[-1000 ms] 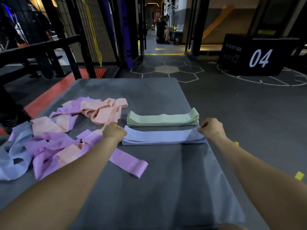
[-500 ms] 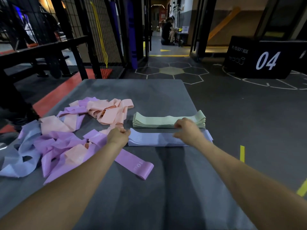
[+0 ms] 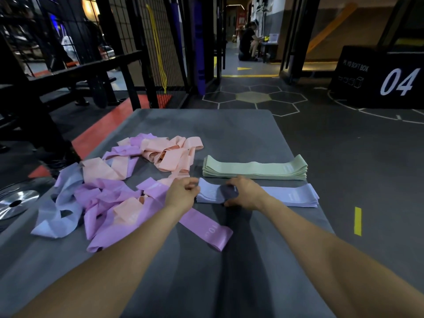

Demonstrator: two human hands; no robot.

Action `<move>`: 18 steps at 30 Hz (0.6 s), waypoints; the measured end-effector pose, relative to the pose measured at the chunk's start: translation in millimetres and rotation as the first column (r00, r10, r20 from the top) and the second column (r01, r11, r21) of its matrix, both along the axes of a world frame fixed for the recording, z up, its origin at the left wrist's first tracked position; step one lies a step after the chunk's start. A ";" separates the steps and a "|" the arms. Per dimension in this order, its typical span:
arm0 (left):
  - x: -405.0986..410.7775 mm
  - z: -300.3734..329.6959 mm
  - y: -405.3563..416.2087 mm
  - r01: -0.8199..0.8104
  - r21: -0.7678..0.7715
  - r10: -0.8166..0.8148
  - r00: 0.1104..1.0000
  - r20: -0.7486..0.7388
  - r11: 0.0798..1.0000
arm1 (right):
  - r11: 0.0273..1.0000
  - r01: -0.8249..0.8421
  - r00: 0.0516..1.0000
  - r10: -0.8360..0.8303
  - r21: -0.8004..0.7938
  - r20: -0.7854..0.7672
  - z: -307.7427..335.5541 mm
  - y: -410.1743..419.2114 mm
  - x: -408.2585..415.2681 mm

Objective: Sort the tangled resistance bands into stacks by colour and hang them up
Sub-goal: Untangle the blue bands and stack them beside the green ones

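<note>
A neat stack of pale blue bands (image 3: 291,195) lies flat on the grey mat (image 3: 229,134). Just behind it sits a stack of green bands (image 3: 254,168). My left hand (image 3: 182,192) pinches the blue stack's left end. My right hand (image 3: 246,192) lies curled over the stack a little right of that, fingers wrapped round its near edge. To the left spreads a tangled heap of purple (image 3: 110,203), pink (image 3: 174,152) and pale blue bands (image 3: 59,207). One purple band (image 3: 206,230) trails out from under my left wrist.
A metal weight plate (image 3: 16,203) lies off the mat's left edge. Black racks and wire mesh (image 3: 128,49) stand behind, with a yellow band (image 3: 158,53) hanging on them. A black soft box marked 04 (image 3: 378,76) stands at the far right. A person sits far back.
My right hand has slid left along the blue stack, from its right end to near its left end. My left hand has stayed at the stack's left end.
</note>
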State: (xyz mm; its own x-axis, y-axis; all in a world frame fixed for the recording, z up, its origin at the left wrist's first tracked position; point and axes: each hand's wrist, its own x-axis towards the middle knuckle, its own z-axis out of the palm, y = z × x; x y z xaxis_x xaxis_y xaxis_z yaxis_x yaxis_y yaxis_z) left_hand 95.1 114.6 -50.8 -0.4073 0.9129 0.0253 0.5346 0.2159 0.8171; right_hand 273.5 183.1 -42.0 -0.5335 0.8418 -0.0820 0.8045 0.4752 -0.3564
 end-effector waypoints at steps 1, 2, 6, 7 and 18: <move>-0.1 -1.7 0.1 0.005 0.000 -0.005 1.000 -0.007 1.000 | 1.000 0.004 1.000 -0.004 0.002 -0.001 0.6 0.2 0.3; 0.2 -3.1 0.0 0.007 0.002 -0.007 1.000 -0.002 1.000 | 1.000 0.012 1.000 -0.012 0.000 -0.002 1.1 0.6 0.8; 3.8 -6.5 -4.3 0.045 0.005 -0.045 0.992 0.118 0.999 | 1.000 0.021 1.000 -0.021 -0.007 -0.010 2.5 1.7 4.2; 3.9 -7.3 -5.7 0.053 0.003 -0.053 0.990 0.131 0.999 | 1.000 0.024 1.000 -0.024 -0.006 -0.009 1.9 1.6 4.9; 2.2 -12.5 -6.5 0.021 0.015 -0.023 0.987 0.158 1.000 | 0.999 0.030 1.000 -0.030 -0.042 -0.007 5.6 -1.0 4.9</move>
